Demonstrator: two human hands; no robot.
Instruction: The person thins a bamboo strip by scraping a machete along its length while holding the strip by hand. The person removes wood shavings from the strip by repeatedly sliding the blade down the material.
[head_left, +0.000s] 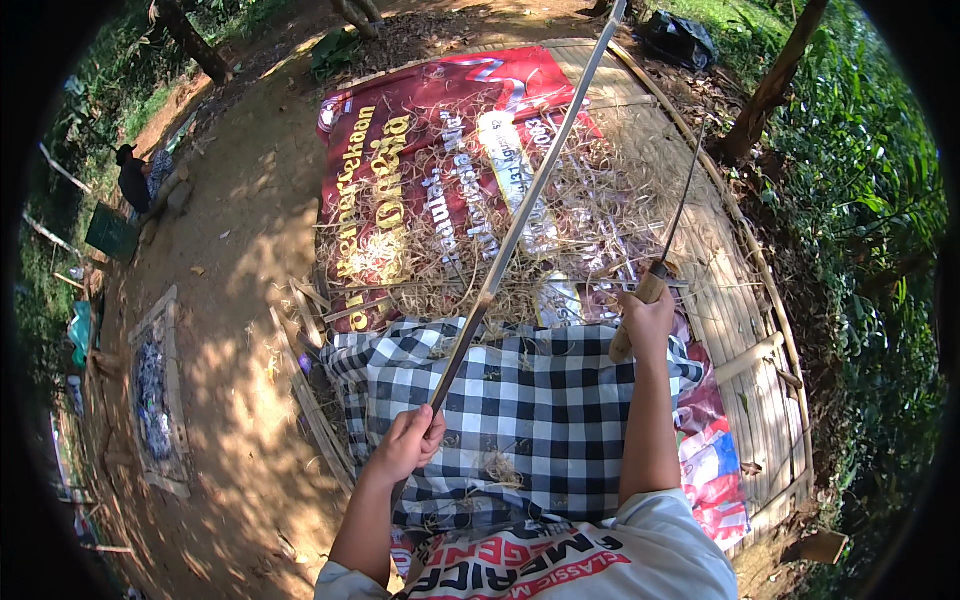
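My left hand point(408, 444) is closed round the lower part of a long, thin bamboo strip point(510, 241), which slants up and away to the right past the top of the view. In my right hand point(650, 322) is a knife point(650, 289) with a thick wooden handle; its narrow dark blade points up and away, apart from the strip. A black-and-white checked cloth point(530, 420) covers my lap beneath both hands. Curly pale shavings point(430, 270) lie in front of the cloth.
A red printed banner point(440, 90) lies under the shavings on a bamboo-slat platform point(725, 265). Split bamboo pieces point(312, 400) rest at its left edge. Far left, a person point(135, 180) sits near a framed pit point(155, 395). A tree trunk point(775, 85) and greenery stand right.
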